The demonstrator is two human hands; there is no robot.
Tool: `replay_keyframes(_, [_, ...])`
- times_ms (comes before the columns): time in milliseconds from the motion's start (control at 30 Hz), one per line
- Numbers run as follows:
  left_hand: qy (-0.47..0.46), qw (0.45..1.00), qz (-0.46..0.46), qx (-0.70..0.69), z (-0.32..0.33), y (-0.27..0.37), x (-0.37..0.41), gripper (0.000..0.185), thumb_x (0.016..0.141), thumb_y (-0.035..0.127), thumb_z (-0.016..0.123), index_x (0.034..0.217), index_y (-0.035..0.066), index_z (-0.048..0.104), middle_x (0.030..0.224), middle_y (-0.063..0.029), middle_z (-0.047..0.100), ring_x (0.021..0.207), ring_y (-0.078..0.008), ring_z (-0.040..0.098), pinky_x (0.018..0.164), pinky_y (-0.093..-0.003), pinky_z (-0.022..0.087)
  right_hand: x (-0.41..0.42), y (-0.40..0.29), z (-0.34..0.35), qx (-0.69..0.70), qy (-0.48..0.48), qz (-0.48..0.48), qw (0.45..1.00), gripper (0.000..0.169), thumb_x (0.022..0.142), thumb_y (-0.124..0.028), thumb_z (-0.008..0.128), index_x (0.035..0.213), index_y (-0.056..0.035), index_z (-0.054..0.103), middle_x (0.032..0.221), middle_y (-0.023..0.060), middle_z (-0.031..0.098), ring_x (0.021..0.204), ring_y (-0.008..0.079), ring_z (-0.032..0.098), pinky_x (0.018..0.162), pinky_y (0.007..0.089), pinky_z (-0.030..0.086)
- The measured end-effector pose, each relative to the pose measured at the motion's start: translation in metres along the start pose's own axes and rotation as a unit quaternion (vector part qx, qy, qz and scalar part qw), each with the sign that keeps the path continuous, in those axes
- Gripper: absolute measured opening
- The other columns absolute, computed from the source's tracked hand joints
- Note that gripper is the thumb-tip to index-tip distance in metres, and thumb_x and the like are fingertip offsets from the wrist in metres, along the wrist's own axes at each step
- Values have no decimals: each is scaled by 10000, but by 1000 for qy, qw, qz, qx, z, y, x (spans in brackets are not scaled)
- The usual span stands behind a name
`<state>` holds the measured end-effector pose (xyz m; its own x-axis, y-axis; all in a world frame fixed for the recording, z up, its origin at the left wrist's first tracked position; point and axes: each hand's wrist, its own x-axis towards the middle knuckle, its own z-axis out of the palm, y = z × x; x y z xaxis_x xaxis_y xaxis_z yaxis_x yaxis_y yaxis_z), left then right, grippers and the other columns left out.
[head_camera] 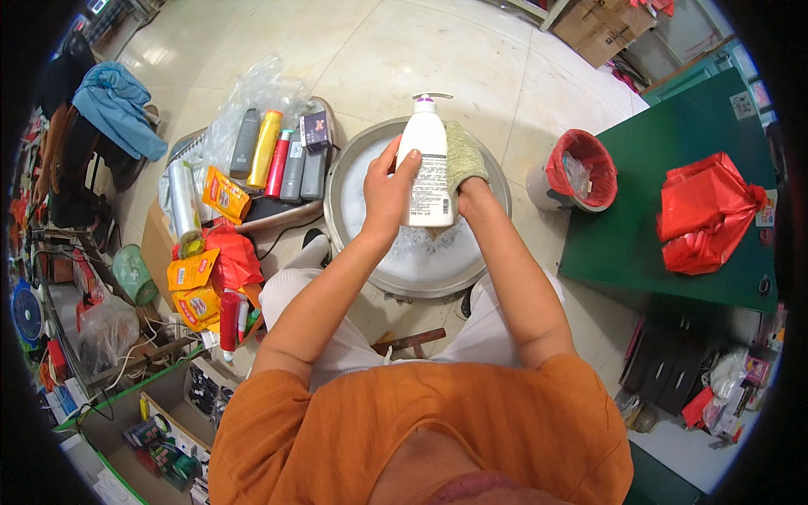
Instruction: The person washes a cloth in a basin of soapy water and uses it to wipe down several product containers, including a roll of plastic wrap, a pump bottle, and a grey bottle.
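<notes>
A white pump bottle with a purple ring under its pump stands upright in my left hand, fingers and thumb around its left side. My right hand is at the bottle's right side, mostly hidden by a pale green textured cloth or mitt that lies against the bottle. Whether the fingers are inside the cloth or gripping it is hard to tell. Below both hands is a round metal basin of water with white suds.
Left of the basin, several bottles, a small dark box and orange pouches lie close together. To the right are a bin with a red liner and a green cabinet bearing a red plastic bag. A wooden stool part shows between the knees.
</notes>
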<state>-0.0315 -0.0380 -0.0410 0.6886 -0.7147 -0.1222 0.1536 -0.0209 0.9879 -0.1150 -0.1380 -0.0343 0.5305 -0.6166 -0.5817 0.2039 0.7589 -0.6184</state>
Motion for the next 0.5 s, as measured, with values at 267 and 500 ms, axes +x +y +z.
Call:
replay_keyframes(267, [21,969,-56,-241,1,-2,-4,406,900,154,594,1253,-34,527,1037,-74,616,900,-123,577,798,-250,458,-6,18,5,-147,-87,-117,978,409,942,-263,523,1275,-30,473,1112,63,599,932,141,613,775,281,523])
replay_keyframes(500, [-19,969,-74,-234,-10,17,1,409,970,288,485,1235,-19,531,1039,-75,622,897,-125,586,798,-263,472,-21,11,8,-62,-79,1,995,352,933,-281,549,1205,-62,510,1015,46,630,835,151,645,684,294,554])
